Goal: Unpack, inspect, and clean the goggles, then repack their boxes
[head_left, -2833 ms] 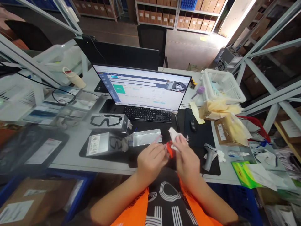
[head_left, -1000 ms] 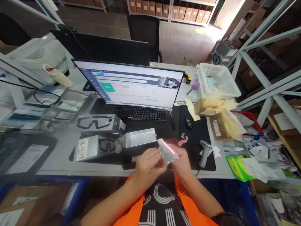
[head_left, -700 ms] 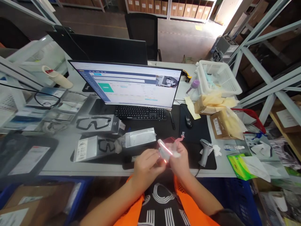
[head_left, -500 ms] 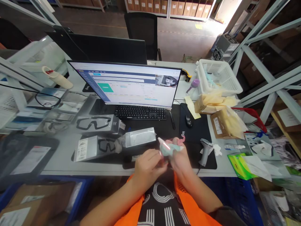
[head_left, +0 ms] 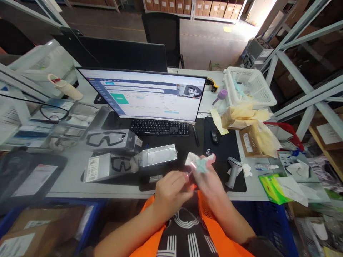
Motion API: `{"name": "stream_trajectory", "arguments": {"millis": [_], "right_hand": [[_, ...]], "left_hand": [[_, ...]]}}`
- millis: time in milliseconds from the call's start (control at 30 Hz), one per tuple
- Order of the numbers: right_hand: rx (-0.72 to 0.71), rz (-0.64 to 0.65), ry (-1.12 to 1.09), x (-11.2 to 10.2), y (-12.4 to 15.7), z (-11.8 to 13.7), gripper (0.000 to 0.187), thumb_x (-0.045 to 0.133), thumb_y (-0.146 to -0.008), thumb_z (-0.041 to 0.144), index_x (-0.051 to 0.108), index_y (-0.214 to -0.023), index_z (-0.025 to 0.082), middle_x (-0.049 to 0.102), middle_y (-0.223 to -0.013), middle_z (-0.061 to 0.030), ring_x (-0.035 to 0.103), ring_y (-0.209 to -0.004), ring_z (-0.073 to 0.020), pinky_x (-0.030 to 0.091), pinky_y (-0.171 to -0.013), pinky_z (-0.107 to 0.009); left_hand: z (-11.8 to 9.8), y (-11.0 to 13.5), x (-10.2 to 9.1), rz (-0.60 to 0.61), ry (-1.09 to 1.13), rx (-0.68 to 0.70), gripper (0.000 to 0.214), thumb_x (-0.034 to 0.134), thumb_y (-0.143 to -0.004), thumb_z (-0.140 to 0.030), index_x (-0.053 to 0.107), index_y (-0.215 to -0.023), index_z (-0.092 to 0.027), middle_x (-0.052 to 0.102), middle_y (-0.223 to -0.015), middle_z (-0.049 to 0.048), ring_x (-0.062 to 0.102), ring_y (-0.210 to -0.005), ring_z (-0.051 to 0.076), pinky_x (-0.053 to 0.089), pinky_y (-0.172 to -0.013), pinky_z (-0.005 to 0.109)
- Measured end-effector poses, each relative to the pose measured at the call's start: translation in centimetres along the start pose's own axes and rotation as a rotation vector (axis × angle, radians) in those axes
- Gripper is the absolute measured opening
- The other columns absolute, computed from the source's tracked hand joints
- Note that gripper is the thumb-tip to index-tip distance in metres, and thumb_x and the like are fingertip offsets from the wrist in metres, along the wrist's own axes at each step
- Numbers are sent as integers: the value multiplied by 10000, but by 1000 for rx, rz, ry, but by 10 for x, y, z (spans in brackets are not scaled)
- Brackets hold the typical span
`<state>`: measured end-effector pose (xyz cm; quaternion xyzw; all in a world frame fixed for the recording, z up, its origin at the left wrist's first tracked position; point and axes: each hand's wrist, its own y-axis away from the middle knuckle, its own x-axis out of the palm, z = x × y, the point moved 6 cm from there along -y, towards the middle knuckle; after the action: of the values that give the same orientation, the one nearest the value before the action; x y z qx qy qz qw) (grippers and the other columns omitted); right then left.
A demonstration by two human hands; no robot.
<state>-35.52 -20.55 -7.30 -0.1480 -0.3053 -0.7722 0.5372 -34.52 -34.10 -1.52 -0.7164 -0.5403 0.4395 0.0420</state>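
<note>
My right hand [head_left: 207,180], smeared by motion, is closed around a crumpled cloth [head_left: 202,165], pale green and white with a zigzag edge and a pink part. Close beside it, my left hand [head_left: 171,189] has its fingers curled in a pinch on a shiny, reddish see-through piece [head_left: 187,175]. The fingers hide most of that piece, so its kind cannot be made out. Ahead of my hands lies an open silvery box [head_left: 160,155]. To its left are two grey boxes with pictures of glasses, an upper one [head_left: 114,139] and a lower one [head_left: 107,167].
A monitor [head_left: 150,96] stands behind a black keyboard [head_left: 160,127]. On the right are a mouse [head_left: 214,137], a barcode scanner [head_left: 233,173], a green tissue pack [head_left: 270,187], a cardboard box [head_left: 248,142] and a white basket [head_left: 250,85]. Blue crates [head_left: 92,228] sit below the desk.
The cloth in my right hand has shifted and opened out, showing its white zigzag edge. My left hand has moved slightly, keeping its pinch. The desk items are where they were.
</note>
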Motion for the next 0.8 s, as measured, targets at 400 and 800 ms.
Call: {"name": "stream_trajectory", "arguments": {"millis": [400,800], "right_hand": [[56,202,1,6,11,-20,362,900,-583,233,574,-741,214,637,-766,35,554,-646,-111,467,-642,-237],[-107,9,133,14,2,-11,390,844,-608,238,455,-636,229,626,-704,18,539,-633,-136,491,-635,-278]], "left_hand": [[11,-1,-5,-18,-64,-25,145,688,-769,-90,594,-719,-188,692,-749,26,634,-713,161,533,-655,275],[14,-4,-9,-4,-40,19,121,670,-773,-84,624,-757,-195,722,-800,39,675,-758,174,568,-692,287]]}}
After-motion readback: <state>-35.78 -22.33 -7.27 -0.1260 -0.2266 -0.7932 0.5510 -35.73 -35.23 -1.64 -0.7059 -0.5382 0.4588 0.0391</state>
